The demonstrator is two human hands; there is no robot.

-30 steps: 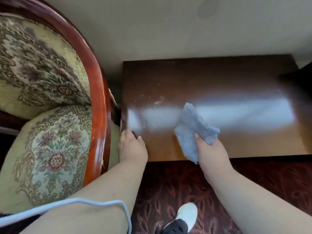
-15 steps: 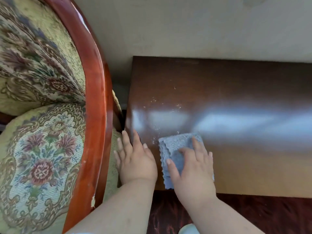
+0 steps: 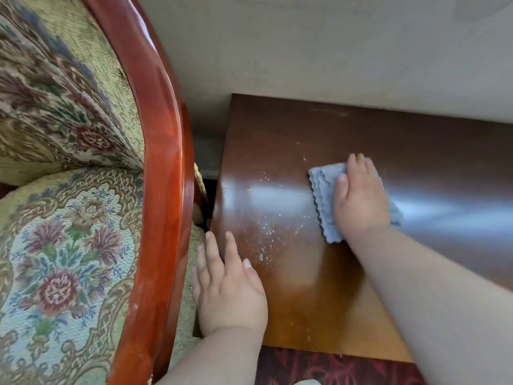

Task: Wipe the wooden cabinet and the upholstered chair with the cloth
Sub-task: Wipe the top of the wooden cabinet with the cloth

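Observation:
The glossy brown wooden cabinet (image 3: pixel 374 129) fills the right half of the head view, its top seen from above. A folded grey-blue cloth (image 3: pixel 323 195) lies flat on it, pressed down by my right hand (image 3: pixel 359 201), palm on the cloth. White dust specks (image 3: pixel 269 232) are scattered left of the cloth. My left hand (image 3: pixel 229 284) rests flat on the cabinet's front left corner, fingers apart, holding nothing. The upholstered chair (image 3: pixel 63 245), floral fabric in a red-brown wooden frame (image 3: pixel 163 162), stands close on the left.
A pale wall (image 3: pixel 333 51) runs behind the cabinet. A narrow dark gap (image 3: pixel 206 173) separates the chair frame from the cabinet side. Dark red patterned carpet (image 3: pixel 333 370) shows below the cabinet's front edge.
My right hand has slid the cloth away from the front edge, toward the back and right of the cabinet top. The left hand stays at the front left corner. The camera has moved closer.

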